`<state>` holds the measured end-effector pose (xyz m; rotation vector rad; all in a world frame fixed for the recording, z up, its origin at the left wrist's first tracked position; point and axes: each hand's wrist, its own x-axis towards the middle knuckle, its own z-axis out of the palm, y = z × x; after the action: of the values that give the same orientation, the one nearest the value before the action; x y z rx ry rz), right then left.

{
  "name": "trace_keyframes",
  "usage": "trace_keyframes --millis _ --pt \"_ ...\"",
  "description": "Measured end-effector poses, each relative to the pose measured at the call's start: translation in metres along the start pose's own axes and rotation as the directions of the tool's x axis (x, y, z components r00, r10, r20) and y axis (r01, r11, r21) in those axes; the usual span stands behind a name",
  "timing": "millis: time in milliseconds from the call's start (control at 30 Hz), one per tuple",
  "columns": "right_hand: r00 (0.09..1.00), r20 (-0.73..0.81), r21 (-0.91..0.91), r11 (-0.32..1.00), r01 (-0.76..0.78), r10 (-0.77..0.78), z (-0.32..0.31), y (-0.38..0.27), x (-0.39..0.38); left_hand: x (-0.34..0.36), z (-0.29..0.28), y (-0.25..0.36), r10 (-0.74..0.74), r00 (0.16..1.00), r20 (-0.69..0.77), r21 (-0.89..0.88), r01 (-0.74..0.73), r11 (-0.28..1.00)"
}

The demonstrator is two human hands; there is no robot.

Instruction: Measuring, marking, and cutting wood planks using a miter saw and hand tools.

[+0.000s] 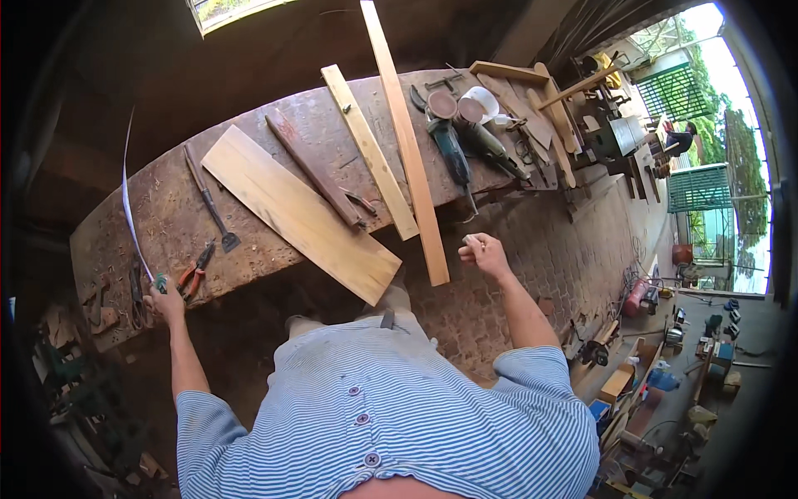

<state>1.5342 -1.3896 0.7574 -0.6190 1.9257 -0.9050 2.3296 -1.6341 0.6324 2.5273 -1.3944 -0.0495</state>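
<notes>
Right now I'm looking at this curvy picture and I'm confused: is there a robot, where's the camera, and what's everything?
There's no robot, just a person in a striped shirt using bare hands. The camera is worn on their head, looking down; its wide lens bends straight edges. On the workbench lie a wide board poking over the edge, orange-handled pliers and a green power tool. The left hand holds a green-handled tool with a long, thin blade. The right hand is curled; I can't tell whether something small is inside.

Blue-striped shirt (424, 399), perhaps purplish buttons (362, 418)
</notes>
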Motion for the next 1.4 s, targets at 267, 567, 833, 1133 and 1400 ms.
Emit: trace_keyframes --millis 267,567,833,1133,1400 --pt "0.751 -0.527 -0.618 0.786 -0.017 -0.398 -0.240 0.025 0.244 -0.246 -0.049 0.061 -0.301 0.919 0.255 0.322 0.213 0.923" --pt "0.865 -0.275 -0.867 0.497 -0.034 -0.420 -0.380 0.022 0.484 -0.491 -0.087 0.058 -0.351 0.350 0.869 0.365 0.027 0.931" --pt "0.935 0.119 -0.776 0.556 0.297 -0.333 -0.463 0.009 0.611 -0.563 -0.087 0.103 -0.417 0.502 0.757 0.375 0.189 0.908" --pt "0.914 0.130 -0.869 0.399 0.292 -0.385 -0.464 -0.028 0.569 -0.544 -0.055 0.123 -0.331 0.468 0.819 0.361 0.027 0.932" --pt "0.741 -0.193 -0.880 0.447 0.159 -0.644 -0.416 -0.060 0.411 -0.515 -0.035 0.152 -0.284 0.427 0.858 0.160 0.304 0.939"
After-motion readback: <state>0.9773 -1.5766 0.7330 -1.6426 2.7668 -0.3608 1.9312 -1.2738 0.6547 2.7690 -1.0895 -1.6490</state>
